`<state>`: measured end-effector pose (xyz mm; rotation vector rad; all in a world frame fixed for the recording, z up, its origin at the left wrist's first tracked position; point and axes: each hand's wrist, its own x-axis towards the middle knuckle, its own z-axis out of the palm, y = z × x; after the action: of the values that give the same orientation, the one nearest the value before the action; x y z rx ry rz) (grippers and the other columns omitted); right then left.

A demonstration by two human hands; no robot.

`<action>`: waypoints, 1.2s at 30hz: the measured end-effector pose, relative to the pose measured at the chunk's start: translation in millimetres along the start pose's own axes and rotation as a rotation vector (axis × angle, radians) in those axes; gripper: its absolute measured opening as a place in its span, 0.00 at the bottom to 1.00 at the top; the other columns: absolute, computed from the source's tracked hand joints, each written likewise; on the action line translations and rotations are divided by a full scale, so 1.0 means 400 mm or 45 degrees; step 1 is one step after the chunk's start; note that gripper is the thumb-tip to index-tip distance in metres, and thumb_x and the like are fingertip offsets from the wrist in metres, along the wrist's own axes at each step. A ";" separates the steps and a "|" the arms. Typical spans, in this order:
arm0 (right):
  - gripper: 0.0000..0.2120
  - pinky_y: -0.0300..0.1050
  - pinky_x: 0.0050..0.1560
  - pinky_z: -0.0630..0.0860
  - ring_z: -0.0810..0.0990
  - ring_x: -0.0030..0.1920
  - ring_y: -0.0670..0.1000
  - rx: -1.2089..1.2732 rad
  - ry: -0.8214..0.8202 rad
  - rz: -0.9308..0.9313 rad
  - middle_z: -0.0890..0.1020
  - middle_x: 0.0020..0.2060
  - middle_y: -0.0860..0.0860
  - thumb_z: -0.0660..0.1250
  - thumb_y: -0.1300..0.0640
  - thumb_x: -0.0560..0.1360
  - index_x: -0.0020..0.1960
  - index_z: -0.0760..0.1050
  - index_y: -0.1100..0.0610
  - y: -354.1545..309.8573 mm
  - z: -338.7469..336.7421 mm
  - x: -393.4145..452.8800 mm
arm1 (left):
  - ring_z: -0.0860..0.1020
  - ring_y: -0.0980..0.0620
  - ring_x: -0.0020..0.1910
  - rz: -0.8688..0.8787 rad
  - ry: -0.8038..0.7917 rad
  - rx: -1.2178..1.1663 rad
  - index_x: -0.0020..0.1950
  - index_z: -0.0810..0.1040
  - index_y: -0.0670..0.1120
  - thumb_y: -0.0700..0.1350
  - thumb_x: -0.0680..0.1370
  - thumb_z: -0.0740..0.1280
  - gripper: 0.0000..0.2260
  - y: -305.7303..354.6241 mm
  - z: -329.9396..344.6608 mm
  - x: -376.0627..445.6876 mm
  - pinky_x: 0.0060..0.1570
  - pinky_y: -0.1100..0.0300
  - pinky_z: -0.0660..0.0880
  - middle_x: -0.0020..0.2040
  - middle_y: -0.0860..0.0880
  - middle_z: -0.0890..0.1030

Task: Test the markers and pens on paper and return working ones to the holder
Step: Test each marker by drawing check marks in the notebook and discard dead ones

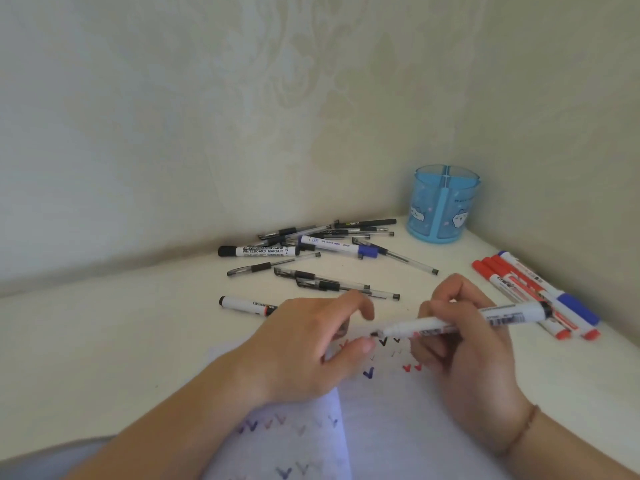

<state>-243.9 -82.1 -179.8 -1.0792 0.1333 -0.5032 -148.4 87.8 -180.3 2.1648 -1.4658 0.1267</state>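
While a right hand (460, 337) pinches an uncapped white-barrelled whiteboard marker (464, 322) w/ its black tip touching or just above the white paper sheet (391, 427), the left hand (311, 344) rests on the sheet's upper edge, fingers loosely curled; whether it holds the cap can't be told from the head view. Small tick marks in black, red, blue and purple (369, 373) already dot the paper, so judging by that several pens have had their test. A group of red-capped and blue-capped markers (533, 292) lies on the white desk (104, 341) just right of the hand, apparently sorted apart. Nothing shows above the rim of the translucent blue plastic pen holder w/ cloud print (445, 202), standing in the far corner by the wall, so no working pens look to be returned yet. A loose pile of clear gel pens w/ black grips and two more markers (311, 251) lies between holder and paper, plus a black-capped white marker (247, 304) partly under the left hand; those prob. await testing. Est. progress: testing well under way, returning not started.
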 end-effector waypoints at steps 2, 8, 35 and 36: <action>0.16 0.34 0.22 0.53 0.54 0.20 0.46 0.138 0.101 0.129 0.62 0.20 0.49 0.55 0.68 0.73 0.29 0.61 0.55 0.007 -0.005 0.009 | 0.71 0.60 0.40 0.095 -0.154 0.156 0.58 0.71 0.55 0.62 0.77 0.60 0.15 -0.023 -0.023 -0.032 0.41 0.61 0.71 0.42 0.57 0.74; 0.17 0.30 0.23 0.54 0.53 0.21 0.45 -0.023 0.104 0.194 0.59 0.21 0.48 0.52 0.70 0.74 0.29 0.60 0.56 0.016 -0.014 0.030 | 0.73 0.54 0.45 0.242 -0.283 0.471 0.59 0.74 0.53 0.73 0.72 0.59 0.28 -0.043 -0.023 -0.043 0.36 0.60 0.71 0.46 0.55 0.75; 0.17 0.29 0.22 0.59 0.65 0.21 0.42 -1.103 -0.160 -0.121 0.72 0.19 0.47 0.74 0.61 0.67 0.27 0.68 0.59 -0.016 -0.057 0.035 | 0.74 0.60 0.39 -0.059 -0.563 0.256 0.48 0.71 0.60 0.61 0.72 0.66 0.09 -0.041 -0.042 0.144 0.36 0.64 0.69 0.35 0.57 0.74; 0.17 0.30 0.22 0.59 0.64 0.22 0.43 -1.116 -0.162 -0.121 0.71 0.19 0.47 0.74 0.61 0.67 0.27 0.68 0.59 -0.013 -0.061 0.037 | 0.74 0.60 0.39 -0.055 -0.549 0.235 0.47 0.72 0.60 0.61 0.71 0.67 0.10 -0.044 -0.043 0.145 0.36 0.64 0.69 0.35 0.57 0.74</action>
<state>-241.0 -110.4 -185.0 -1.9774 0.1981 -0.4641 -105.5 51.9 -151.3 2.4819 -1.6910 -0.2454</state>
